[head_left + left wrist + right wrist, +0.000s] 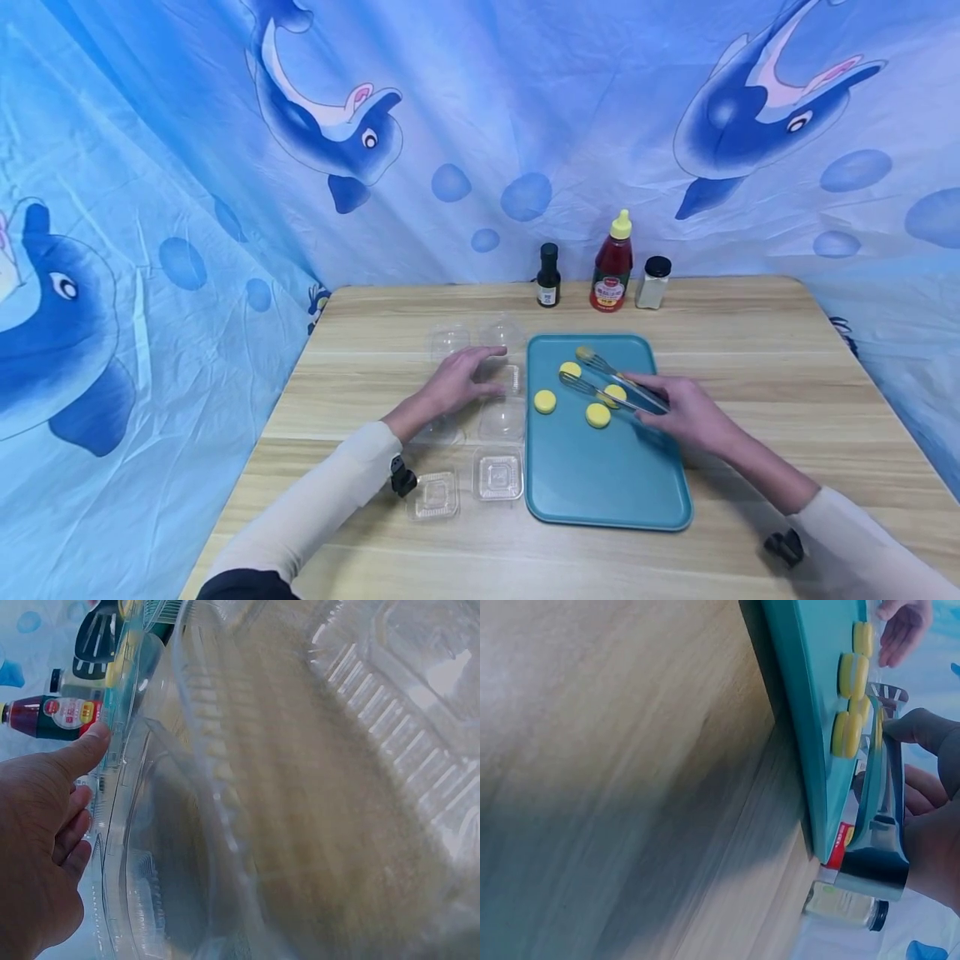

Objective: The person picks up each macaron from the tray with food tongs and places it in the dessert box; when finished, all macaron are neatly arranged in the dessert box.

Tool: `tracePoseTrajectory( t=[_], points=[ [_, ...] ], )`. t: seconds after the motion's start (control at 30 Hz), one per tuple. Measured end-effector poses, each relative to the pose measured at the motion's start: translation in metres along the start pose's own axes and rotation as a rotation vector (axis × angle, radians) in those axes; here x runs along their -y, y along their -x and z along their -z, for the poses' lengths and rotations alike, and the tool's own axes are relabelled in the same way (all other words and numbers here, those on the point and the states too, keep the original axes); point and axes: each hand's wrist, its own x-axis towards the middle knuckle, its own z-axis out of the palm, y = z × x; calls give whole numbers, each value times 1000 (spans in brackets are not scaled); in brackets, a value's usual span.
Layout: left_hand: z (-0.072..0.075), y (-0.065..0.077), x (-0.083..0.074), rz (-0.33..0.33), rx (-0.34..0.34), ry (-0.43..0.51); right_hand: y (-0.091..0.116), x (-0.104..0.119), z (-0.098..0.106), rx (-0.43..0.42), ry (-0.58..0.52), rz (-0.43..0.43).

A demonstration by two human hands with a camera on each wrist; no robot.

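I hold the tongs (618, 385) in my right hand (690, 412), fingers curled round the handle end, so the two slotted tips reach out toward the upper left over the teal tray (600, 492). The tips stand apart, spread among the yellow cakes (597, 414): one tip lies near the top cake, the other between the middle ones. Four cakes sit on the tray's upper half, spaced apart, which I judge leaves room for a tip to slide in beside each. From the right wrist view the tongs (877, 825) run along the tray's edge (810, 750), the cakes (847, 733) just beside them.

My left hand (457, 383) lies flat, fingers straight and relaxed, on a clear plastic box (506, 379) just left of the tray; it grips nothing. I judge it rests there to keep the light box from sliding. The left wrist view shows only the thumb (79, 754) against clear plastic (225, 825), too blurred for more.

More clear boxes (497, 477) are clustered left of the tray, near the cakes.

At the far edge of the worktop (750, 333) stand a dark bottle (548, 276), a red sauce bottle (612, 265) and a small jar (653, 283), well apart from both hands. A dolphin-printed blue cloth (480, 125) hangs behind.
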Motion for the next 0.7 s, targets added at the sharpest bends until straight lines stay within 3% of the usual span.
tracePoseTrajectory(
  t=[0.7],
  points=[
    [0, 0, 1, -15, -1, 2, -9, 4, -4, 53, 3, -18]
  ],
)
